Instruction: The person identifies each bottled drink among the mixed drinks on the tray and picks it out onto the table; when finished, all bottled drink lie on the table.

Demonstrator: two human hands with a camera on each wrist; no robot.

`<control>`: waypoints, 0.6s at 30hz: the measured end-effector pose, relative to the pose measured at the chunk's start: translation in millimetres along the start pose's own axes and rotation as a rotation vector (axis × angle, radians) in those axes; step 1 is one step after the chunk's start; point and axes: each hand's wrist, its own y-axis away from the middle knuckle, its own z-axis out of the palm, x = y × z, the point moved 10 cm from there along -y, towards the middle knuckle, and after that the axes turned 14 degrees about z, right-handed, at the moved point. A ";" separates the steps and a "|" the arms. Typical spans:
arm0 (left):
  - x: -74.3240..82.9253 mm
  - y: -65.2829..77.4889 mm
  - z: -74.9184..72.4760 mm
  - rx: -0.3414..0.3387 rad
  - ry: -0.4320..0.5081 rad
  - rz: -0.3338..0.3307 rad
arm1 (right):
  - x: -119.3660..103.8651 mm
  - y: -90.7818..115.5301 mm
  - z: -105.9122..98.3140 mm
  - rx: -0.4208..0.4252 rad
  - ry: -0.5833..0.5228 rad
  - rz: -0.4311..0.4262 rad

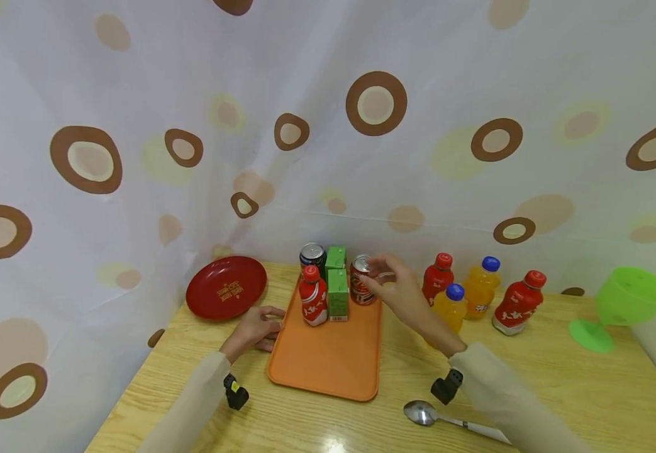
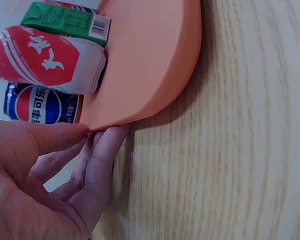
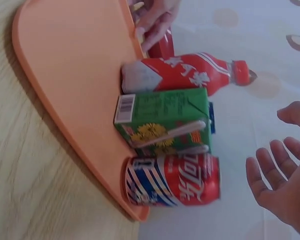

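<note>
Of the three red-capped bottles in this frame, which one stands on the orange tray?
The red-capped bottle at the tray's left side, in front of the dark can. The other two red-capped bottles stand on the bare table, right of the tray.

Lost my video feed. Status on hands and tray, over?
Left hand open, fingers against orange tray edge. Right hand open, just above red cola can, not gripping. Can upright on tray beside green cartons. Nothing between hand and can.

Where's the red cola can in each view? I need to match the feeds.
Head: red cola can at the orange tray's far right corner, by the right hand.
Left wrist: not in view.
Right wrist: lower centre, on its side in frame.
Shared landmark: the orange tray.
</note>
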 end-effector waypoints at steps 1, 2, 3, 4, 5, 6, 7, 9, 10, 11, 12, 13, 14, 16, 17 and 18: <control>-0.5 0.3 -0.2 -0.005 0.000 -0.004 | -0.2 -2.4 7.7 -0.015 0.011 -0.005; -1.3 0.5 -0.7 -0.006 0.007 -0.012 | -0.6 -4.7 15.4 -0.030 0.021 -0.007; -1.9 0.6 -1.4 -0.007 0.013 -0.019 | -1.4 -6.5 23.0 -0.042 0.040 -0.014; -3.2 0.6 -2.2 -0.006 0.021 -0.032 | -2.3 -8.2 30.2 -0.054 0.059 -0.018; -3.9 0.3 -2.9 -0.005 0.028 -0.041 | -2.8 -10.2 37.6 -0.069 0.077 -0.017; -5.2 0.3 -4.2 0.000 0.035 -0.054 | -3.5 -12.2 45.1 -0.083 0.095 -0.018; -6.9 0.3 -5.5 0.005 0.040 -0.067 | -4.2 -14.1 52.4 -0.095 0.116 -0.013; -9.0 0.6 -7.4 0.018 0.053 -0.086 | -3.5 -17.4 66.4 -0.117 0.159 0.004; -10.0 0.8 -7.6 0.020 0.056 -0.091 | -2.7 -18.9 72.7 -0.124 0.183 0.014; -9.5 1.1 -7.2 0.024 0.062 -0.086 | -2.9 -20.0 78.3 -0.123 0.219 0.012; -10.1 1.4 -6.8 0.027 0.067 -0.084 | -3.3 -20.9 83.3 -0.115 0.261 0.008; -9.7 1.6 -6.3 0.032 0.071 -0.076 | -4.0 -21.4 87.3 -0.101 0.300 0.000; -9.0 1.7 -5.7 0.037 0.074 -0.065 | -4.6 -21.7 91.2 -0.087 0.333 -0.011; -6.0 1.0 -3.9 0.044 0.075 -0.031 | -6.9 -22.3 98.5 -0.057 0.397 -0.039; -4.5 0.5 -3.2 0.048 0.075 -0.016 | -7.6 -22.6 102.1 -0.044 0.426 -0.050; -3.5 0.0 -2.9 0.050 0.070 -0.004 | -7.5 -22.9 105.5 -0.036 0.444 -0.053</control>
